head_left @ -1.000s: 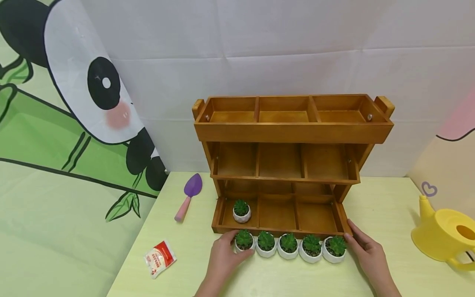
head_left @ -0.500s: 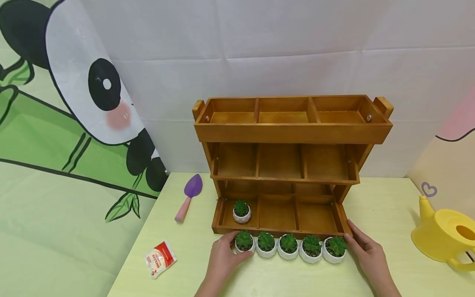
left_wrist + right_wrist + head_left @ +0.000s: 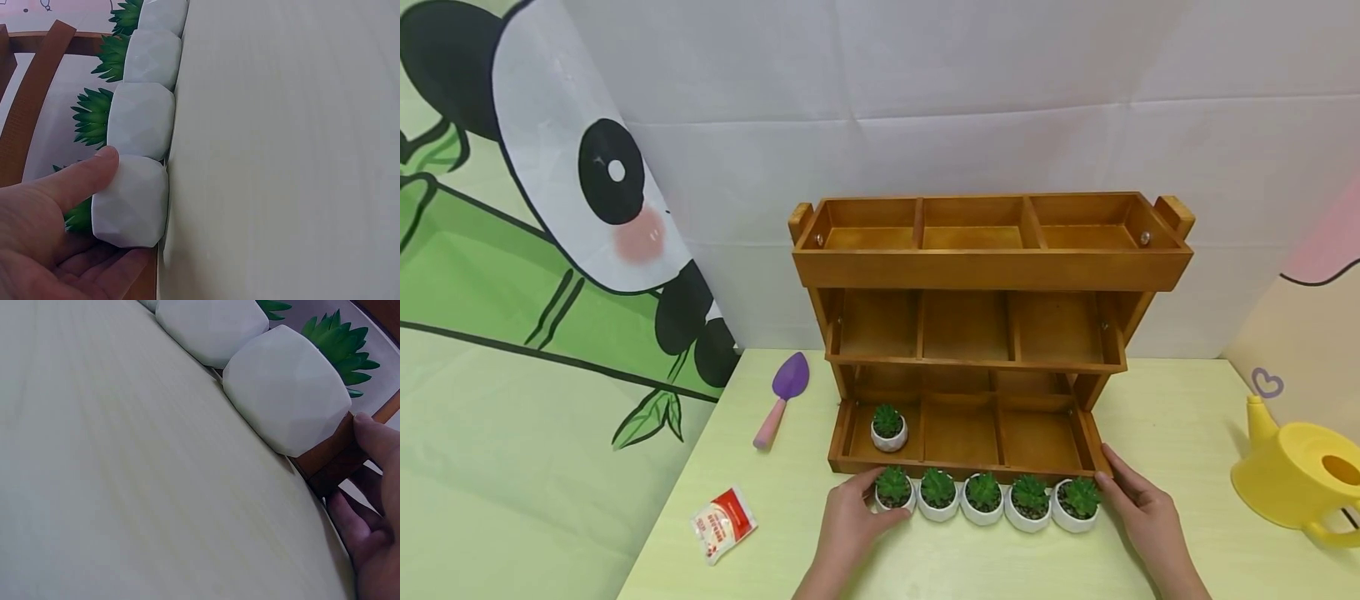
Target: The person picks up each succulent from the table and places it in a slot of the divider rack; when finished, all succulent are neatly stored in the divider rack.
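Several small succulents in white faceted pots stand in a row along the front of a brown three-tier wooden shelf. My left hand holds the leftmost potted succulent, thumb on its front and fingers round its outer side. At the row's other end is the rightmost potted succulent, close beside my right hand. That hand grips the shelf's lower right front corner, with its thumb at the front and fingers along the side. Another potted succulent sits in the bottom tier's left compartment.
A purple trowel with a pink handle lies left of the shelf. Nearer the front left is a red and white packet. A yellow watering can stands at the right. A white cloth hangs behind the shelf.
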The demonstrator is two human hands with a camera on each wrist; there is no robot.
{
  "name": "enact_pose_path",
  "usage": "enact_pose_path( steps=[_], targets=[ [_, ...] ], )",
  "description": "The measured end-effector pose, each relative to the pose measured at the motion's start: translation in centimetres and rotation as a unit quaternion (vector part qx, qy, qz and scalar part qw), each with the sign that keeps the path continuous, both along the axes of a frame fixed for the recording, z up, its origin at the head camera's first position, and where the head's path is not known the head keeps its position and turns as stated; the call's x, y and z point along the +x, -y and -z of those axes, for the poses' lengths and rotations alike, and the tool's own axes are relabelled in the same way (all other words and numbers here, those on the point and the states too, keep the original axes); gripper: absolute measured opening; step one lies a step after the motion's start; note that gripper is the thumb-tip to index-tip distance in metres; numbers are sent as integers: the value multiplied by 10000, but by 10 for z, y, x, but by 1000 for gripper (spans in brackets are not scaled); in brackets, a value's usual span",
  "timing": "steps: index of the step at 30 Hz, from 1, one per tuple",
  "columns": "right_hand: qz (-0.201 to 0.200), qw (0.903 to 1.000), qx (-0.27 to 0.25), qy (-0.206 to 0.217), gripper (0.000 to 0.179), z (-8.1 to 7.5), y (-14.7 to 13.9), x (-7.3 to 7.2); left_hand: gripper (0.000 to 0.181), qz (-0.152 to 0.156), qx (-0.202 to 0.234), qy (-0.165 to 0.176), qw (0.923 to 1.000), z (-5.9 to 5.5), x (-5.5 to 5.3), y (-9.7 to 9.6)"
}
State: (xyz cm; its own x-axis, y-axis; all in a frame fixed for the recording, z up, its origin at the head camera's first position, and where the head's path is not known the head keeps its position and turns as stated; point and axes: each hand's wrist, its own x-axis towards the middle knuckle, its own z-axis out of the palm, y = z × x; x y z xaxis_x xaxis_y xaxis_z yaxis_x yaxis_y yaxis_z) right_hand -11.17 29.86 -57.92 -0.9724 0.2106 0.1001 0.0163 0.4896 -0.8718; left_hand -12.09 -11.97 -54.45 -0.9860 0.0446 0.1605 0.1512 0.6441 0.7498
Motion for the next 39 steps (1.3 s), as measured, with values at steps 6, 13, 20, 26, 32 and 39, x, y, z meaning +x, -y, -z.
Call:
enact_pose_path(
  steps=[6, 13, 20, 26, 32, 39],
  targets=[
    [19, 10000, 51, -74, 53, 2, 0, -1, 62, 32, 79, -18, 10000, 2, -1, 2],
    [28, 9997, 33, -240, 51, 2, 0, -1, 60, 64, 172, 7, 9998, 2, -1, 2],
    [50, 9999, 77, -61, 53, 1, 0, 0, 63, 21, 160, 65, 9998, -2, 1, 3],
    [14, 10000, 24, -90, 53, 0, 0, 0, 64, -2, 201, 34, 9998, -6, 1, 5],
    [25, 10000, 15, -45, 54, 0, 0, 0, 64, 63, 227, 98, 9997, -8, 0, 6],
    [25, 10000, 42, 14, 55, 0, 0, -1, 66, 150, 313, 136, 9993, -15, -1, 7]
  ],
)
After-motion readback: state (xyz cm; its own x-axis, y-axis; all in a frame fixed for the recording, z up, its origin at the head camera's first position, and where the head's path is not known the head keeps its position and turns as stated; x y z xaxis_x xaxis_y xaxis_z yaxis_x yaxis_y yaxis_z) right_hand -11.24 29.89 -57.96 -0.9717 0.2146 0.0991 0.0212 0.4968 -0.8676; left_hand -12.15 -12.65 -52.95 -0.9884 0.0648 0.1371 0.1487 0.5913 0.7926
